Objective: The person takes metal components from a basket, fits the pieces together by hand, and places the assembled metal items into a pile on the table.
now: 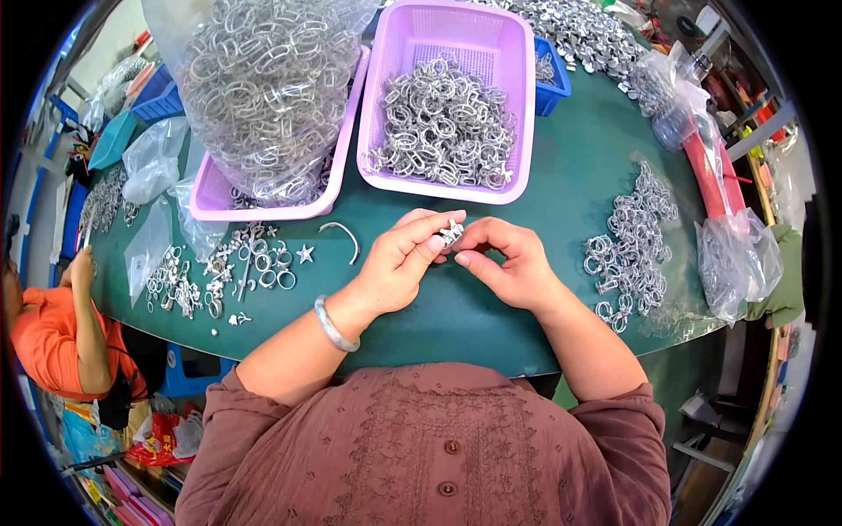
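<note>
My two hands meet over the near middle of the green table. A small silver metal piece with a pointed, star-like top (452, 232) is pinched between the thumb and fingers of my left hand (395, 263). My right hand (511, 263) closes its thumb and index finger on the near side of the same piece; its lower part is hidden by the fingertips. Just beyond stands a lilac plastic basket (524, 131) with a heap of silver metal rings (447, 127). Left of my left hand lie a curved metal strip (345, 238) and a loose metal star (304, 253).
A clear bag of rings (272, 88) fills a second lilac basket (263, 213). Loose rings (282, 263) lie at left, and a pile of ring pieces (627, 245) at right. A blue basket (550, 98) stands behind. A person in orange (66, 337) sits far left.
</note>
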The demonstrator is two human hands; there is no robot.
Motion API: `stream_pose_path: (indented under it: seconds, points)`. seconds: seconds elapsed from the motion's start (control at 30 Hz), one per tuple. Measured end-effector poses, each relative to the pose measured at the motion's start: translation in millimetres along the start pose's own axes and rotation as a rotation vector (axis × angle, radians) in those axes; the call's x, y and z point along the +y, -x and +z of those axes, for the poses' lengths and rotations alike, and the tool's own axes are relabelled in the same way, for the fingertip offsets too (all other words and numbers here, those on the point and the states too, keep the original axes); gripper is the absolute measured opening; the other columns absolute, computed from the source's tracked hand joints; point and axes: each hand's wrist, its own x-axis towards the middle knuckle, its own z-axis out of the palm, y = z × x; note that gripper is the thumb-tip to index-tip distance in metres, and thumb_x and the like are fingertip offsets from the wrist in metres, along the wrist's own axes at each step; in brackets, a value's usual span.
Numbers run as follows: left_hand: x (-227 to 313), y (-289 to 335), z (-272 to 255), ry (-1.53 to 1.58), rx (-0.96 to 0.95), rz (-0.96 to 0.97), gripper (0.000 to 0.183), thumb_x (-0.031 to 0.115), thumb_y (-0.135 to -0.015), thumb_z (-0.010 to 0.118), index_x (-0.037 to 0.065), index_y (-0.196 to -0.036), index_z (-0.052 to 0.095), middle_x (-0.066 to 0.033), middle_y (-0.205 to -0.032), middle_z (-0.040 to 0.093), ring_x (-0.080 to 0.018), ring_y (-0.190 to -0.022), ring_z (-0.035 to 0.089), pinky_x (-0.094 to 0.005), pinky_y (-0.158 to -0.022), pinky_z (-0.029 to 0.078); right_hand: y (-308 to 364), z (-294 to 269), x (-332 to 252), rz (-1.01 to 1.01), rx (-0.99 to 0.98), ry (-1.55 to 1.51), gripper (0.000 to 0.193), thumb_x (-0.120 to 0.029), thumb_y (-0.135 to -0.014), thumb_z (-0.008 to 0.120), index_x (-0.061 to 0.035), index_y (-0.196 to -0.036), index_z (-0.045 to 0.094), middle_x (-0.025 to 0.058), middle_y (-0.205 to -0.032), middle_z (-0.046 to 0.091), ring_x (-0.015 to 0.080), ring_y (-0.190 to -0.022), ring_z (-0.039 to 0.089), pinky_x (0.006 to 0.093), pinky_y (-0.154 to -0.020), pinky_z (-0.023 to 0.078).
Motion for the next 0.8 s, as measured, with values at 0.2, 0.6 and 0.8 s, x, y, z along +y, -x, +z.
stream_pose_path:
  seconds: [0.2,0.6,0.8]
  points:
    - [-3.7,-0.8,-1.1,-0.025,-0.092,0.019,0.031,0.012,-0.090,0.040,0.002,-0.120,0.046,-0.0068,-0.105,0.045,-0.0125,-0.086,0.048,-0.0240,-0.076,0.042,2.3,-0.2,3.0,0.093,0.103,0.004,0.010,0.000,-0.076,0.060,-0.0013,-0.082,0.052,0.0030,-0.073,0.056,0.0087,-0.064,0.053,0.0224,-0.058,0.044]
    - [-5.6,-0.8,-2.2,0.045,-0.107,-0.004,0.032,0.010,-0.090,0.039,0.001,-0.121,0.045,-0.0085,-0.109,0.045,-0.0144,-0.091,0.048,-0.0245,-0.078,0.043,1.5,-0.5,0.7,0.067,0.084,0.103,0.011,0.001,-0.074,0.060,-0.0005,-0.083,0.053,0.0040,-0.077,0.057,0.0095,-0.066,0.053,0.0226,-0.060,0.045]
    - [-3.3,-3.7,-0.9,0.034,-0.118,-0.014,0.032,0.009,-0.090,0.040,0.000,-0.121,0.044,-0.0079,-0.107,0.045,-0.0135,-0.090,0.049,-0.0240,-0.077,0.043,0.5,-1.7,-1.5,0.012,0.114,0.132,0.013,0.002,-0.073,0.061,-0.0013,-0.083,0.052,0.0048,-0.075,0.057,0.0104,-0.063,0.055,0.0227,-0.055,0.045]
